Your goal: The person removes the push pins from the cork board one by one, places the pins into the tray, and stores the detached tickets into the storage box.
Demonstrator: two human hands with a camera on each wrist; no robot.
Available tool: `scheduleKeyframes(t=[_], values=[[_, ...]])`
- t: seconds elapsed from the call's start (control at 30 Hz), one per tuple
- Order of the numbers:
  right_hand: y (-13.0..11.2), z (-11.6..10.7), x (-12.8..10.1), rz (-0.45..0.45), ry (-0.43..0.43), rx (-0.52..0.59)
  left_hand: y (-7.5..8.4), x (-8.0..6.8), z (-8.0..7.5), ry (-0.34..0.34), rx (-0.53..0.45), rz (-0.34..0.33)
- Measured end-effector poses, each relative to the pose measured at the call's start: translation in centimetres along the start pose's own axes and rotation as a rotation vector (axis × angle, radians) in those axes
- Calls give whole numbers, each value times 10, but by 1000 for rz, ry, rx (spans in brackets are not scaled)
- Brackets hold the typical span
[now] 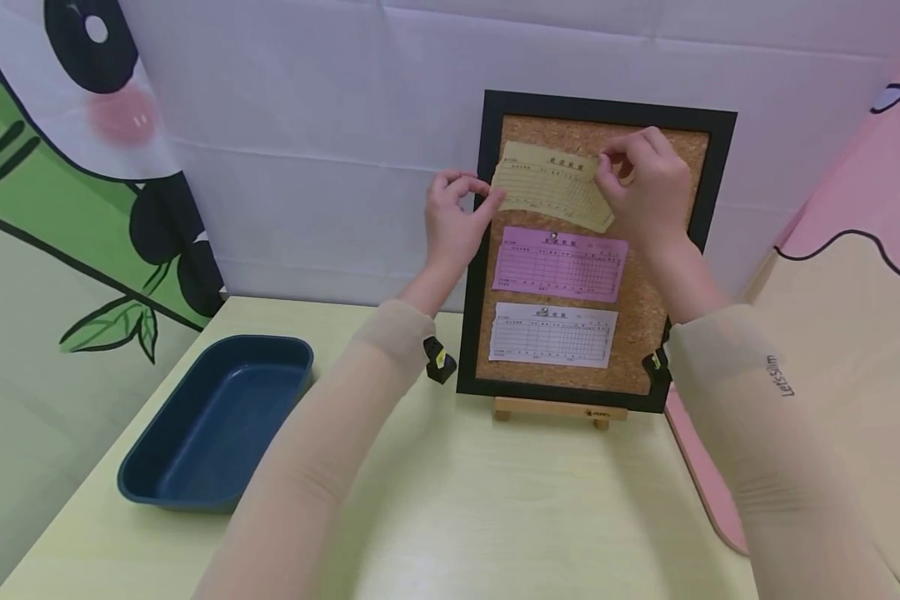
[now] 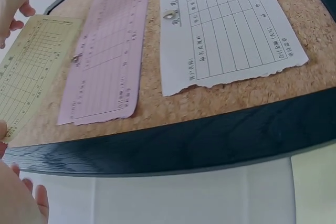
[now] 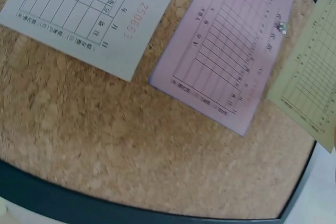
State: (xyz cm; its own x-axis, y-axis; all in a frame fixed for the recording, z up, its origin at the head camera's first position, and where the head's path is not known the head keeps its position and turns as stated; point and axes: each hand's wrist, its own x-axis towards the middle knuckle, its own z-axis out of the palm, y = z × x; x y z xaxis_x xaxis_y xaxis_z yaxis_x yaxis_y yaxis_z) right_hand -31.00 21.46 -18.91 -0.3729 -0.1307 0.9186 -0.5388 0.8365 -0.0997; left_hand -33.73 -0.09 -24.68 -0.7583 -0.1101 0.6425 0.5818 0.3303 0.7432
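Slip (image 1: 546, 185), yel., dk.-ruled, sl. tilted

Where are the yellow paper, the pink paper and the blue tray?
Yellow paper (image 1: 549, 185), head view: middle of its front.
Pink paper (image 2: 107, 53), left wrist view: middle of its front.
Blue tray (image 1: 208, 429), head view: its bare floor.

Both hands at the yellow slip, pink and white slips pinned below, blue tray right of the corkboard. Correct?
Wrong side: the head view shows the blue tray left of the corkboard. The rest stands: left hand and right hand at the yellow slip, pink slip and white slip pinned below.
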Motion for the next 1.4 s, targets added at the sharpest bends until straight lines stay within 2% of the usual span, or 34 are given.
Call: scheduleKeyframes(t=[0.23, 0.37, 0.57, 0.97, 1.23, 1.4], values=[[-7, -26, -2, -59, 37, 31, 11, -8, -16, -57, -42, -3], [-12, -39, -4, -53, 69, 71, 18, -13, -25, -91, -55, -2], [-15, -60, -13, -56, 87, 94, 25, -20, -39, -120, -43, 48], [-15, -101, -35, -71, 18, 37, 33, -40, -68, -188, -8, 87], [-8, -121, -50, -39, 50, 44, 32, -49, -88, -218, -9, 39], [-2, -133, -63, -42, 31, 4, 33, -53, -102, -218, 6, -5]])
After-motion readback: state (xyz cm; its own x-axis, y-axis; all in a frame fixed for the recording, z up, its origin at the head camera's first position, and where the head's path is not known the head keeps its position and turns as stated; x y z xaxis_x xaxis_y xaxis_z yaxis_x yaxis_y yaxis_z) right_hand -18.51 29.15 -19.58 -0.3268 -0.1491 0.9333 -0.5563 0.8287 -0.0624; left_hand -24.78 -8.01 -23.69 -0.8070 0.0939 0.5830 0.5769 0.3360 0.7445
